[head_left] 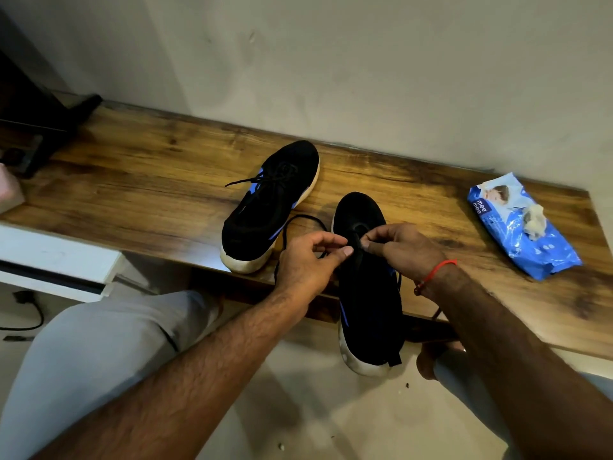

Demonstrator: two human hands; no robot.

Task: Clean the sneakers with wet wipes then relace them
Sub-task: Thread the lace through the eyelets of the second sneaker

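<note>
Blue crinkly plastic wipes pack lies at 3 o'clock on the worktop, flap open, one crumpled soiled wipe sitting on top of it; what is inside the pack cannot be seen. Worktop is dark-grained wood with a glossy finish, pushed against a plain pale wall.

Two black knit sneakers with white rubber soles and blue side accents. Far sneaker sits at 12 o'clock of centre, toe pointing up and right, laces threaded and loose ends trailing left. Near sneaker is at centre, toe on the worktop, heel hanging past the front edge toward the floor.

Left hand has its grip closed, thumb and fingers pinching the black lace just above the near sneaker's tongue; the lace loops out to 10 o'clock between the two shoes. Right hand, red thread bracelet on the wrist, also pinches closed at the same spot on the lace area, fingertips nearly touching the left hand's.

Grey trouser knee at 7 o'clock. Dark object at 10 o'clock, too dim to identify.
</note>
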